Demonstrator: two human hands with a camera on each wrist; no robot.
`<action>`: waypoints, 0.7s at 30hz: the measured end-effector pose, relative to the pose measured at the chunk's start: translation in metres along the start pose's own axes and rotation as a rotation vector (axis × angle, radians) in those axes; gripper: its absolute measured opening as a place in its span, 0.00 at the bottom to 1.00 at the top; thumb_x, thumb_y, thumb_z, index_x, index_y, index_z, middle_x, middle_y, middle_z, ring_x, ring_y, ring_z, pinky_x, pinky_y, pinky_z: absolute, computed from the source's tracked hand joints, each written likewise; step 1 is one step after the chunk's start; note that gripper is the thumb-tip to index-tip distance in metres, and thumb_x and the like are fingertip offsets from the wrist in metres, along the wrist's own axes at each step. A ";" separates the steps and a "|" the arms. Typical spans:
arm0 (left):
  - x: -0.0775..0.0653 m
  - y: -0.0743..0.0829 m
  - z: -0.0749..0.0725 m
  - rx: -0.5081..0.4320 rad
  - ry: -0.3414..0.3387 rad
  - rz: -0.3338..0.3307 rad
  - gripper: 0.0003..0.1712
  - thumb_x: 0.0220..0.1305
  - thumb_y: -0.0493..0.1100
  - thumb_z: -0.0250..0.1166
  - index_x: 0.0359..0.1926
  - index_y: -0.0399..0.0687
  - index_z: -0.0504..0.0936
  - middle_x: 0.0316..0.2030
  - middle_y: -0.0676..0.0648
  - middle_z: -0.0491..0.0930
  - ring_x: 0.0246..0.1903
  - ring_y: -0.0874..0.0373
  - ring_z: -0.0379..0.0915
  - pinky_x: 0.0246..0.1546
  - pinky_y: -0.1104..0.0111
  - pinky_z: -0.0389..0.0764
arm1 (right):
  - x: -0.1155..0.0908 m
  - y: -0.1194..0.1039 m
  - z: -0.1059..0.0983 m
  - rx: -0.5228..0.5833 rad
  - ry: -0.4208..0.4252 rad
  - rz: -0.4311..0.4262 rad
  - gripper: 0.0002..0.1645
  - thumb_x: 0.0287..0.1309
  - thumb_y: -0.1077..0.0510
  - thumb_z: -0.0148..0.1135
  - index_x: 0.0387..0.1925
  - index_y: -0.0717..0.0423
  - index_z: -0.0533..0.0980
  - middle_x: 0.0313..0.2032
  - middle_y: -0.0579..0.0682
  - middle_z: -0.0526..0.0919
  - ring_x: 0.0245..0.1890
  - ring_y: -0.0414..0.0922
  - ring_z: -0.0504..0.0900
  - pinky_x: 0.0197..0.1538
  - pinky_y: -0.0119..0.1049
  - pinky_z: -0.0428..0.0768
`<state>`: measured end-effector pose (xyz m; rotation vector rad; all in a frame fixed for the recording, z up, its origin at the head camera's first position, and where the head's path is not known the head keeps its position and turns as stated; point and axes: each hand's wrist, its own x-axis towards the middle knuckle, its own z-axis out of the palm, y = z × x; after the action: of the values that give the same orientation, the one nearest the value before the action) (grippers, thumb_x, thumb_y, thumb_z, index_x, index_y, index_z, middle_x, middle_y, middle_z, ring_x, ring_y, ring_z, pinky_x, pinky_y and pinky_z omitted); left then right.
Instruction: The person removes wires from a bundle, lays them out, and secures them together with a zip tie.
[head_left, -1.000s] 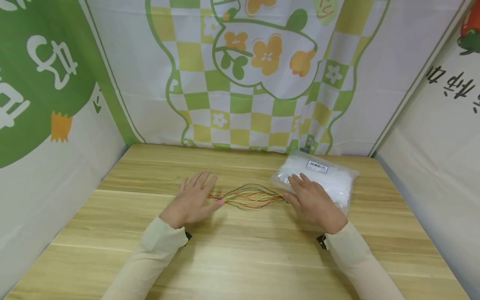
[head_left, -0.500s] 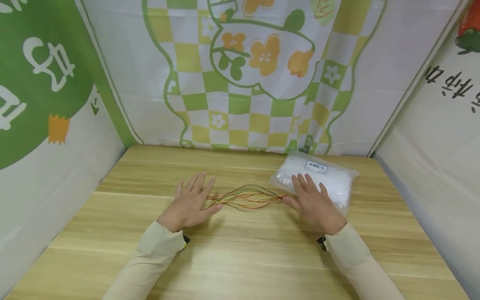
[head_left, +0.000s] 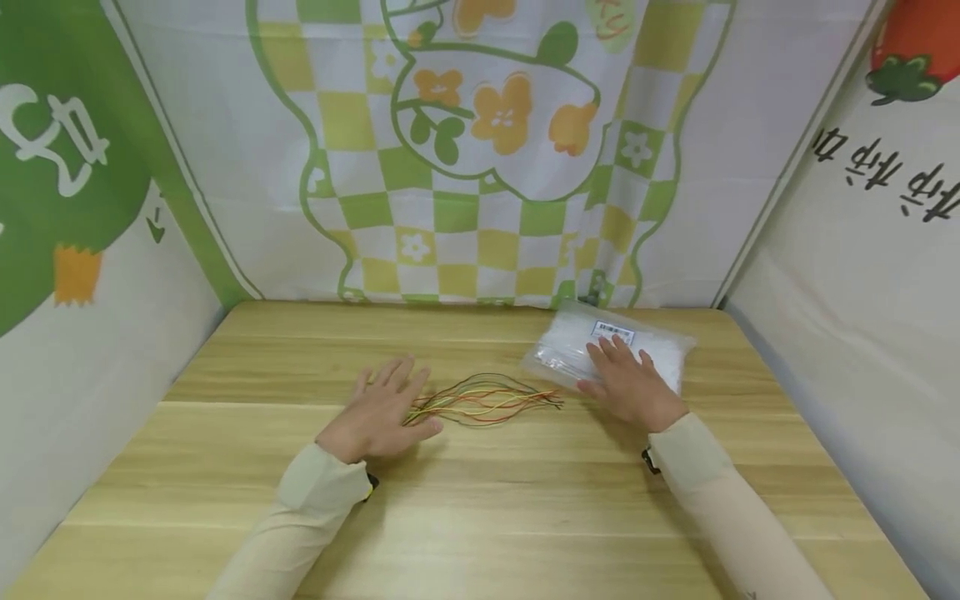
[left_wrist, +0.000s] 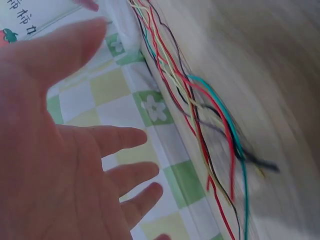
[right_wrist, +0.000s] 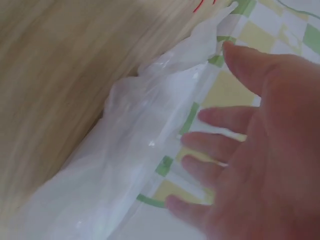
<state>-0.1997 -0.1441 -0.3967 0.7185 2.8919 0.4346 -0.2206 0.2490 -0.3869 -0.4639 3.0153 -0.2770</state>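
Observation:
A loose bundle of thin wires [head_left: 487, 400], red, yellow, green and black, lies spread on the table between the two hands. Over its left end is my left hand [head_left: 378, 414], fingers spread and nothing in its grasp; in the left wrist view a gap shows between the palm and the wires [left_wrist: 192, 110]. My right hand [head_left: 636, 383] is held above a clear plastic bag [head_left: 558, 342] with white contents and a barcode label, its fingers apart. The right wrist view shows the bag [right_wrist: 145, 120] below the fingers, not gripped.
The wooden table [head_left: 480, 517] stretches in front of and around the hands. A patterned cloth wall [head_left: 495, 217] rises behind its back edge, with side walls left and right.
My right hand has moved away from the wires' right end, to above the bag. The left hand stays close to the wires' left end. The head view has turned slightly right.

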 end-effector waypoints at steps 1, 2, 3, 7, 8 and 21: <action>0.002 0.002 0.000 0.001 -0.012 0.008 0.50 0.76 0.64 0.60 0.83 0.39 0.54 0.83 0.30 0.46 0.83 0.31 0.39 0.76 0.27 0.40 | 0.001 0.001 0.000 -0.024 0.032 -0.032 0.38 0.80 0.46 0.54 0.78 0.65 0.61 0.79 0.70 0.59 0.81 0.69 0.54 0.76 0.73 0.57; 0.004 0.003 -0.001 0.005 -0.022 0.020 0.50 0.76 0.63 0.61 0.83 0.39 0.54 0.83 0.31 0.47 0.83 0.31 0.40 0.76 0.27 0.41 | 0.003 0.001 0.001 -0.050 0.071 -0.065 0.35 0.79 0.48 0.56 0.76 0.64 0.66 0.77 0.69 0.64 0.79 0.68 0.60 0.74 0.72 0.62; 0.006 0.005 -0.002 0.010 -0.031 0.030 0.49 0.75 0.62 0.61 0.82 0.38 0.55 0.82 0.31 0.49 0.83 0.31 0.42 0.77 0.28 0.43 | 0.005 0.002 0.001 -0.074 0.113 -0.097 0.31 0.78 0.50 0.59 0.72 0.63 0.70 0.74 0.67 0.69 0.76 0.67 0.66 0.71 0.70 0.68; 0.017 0.012 -0.004 0.027 -0.062 0.040 0.48 0.74 0.57 0.65 0.82 0.37 0.56 0.82 0.33 0.52 0.82 0.33 0.45 0.78 0.32 0.48 | 0.012 0.006 0.005 -0.164 0.276 -0.205 0.17 0.69 0.58 0.69 0.56 0.58 0.83 0.53 0.58 0.84 0.52 0.58 0.81 0.47 0.58 0.82; 0.020 0.013 -0.004 0.030 -0.064 0.040 0.47 0.74 0.55 0.66 0.81 0.38 0.57 0.82 0.34 0.54 0.82 0.33 0.47 0.78 0.32 0.50 | 0.013 0.007 0.007 -0.173 0.302 -0.221 0.15 0.66 0.60 0.71 0.53 0.57 0.84 0.48 0.55 0.84 0.47 0.56 0.81 0.43 0.55 0.82; 0.050 0.019 0.011 0.045 -0.056 0.073 0.30 0.67 0.47 0.74 0.64 0.37 0.79 0.59 0.41 0.78 0.56 0.43 0.75 0.59 0.44 0.76 | 0.029 0.013 0.020 -0.240 0.309 -0.131 0.08 0.63 0.65 0.70 0.27 0.54 0.86 0.30 0.53 0.84 0.34 0.54 0.84 0.34 0.52 0.80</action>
<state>-0.2331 -0.1018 -0.4041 0.8313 2.8386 0.3521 -0.2495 0.2487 -0.4102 -0.6999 3.3433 0.0110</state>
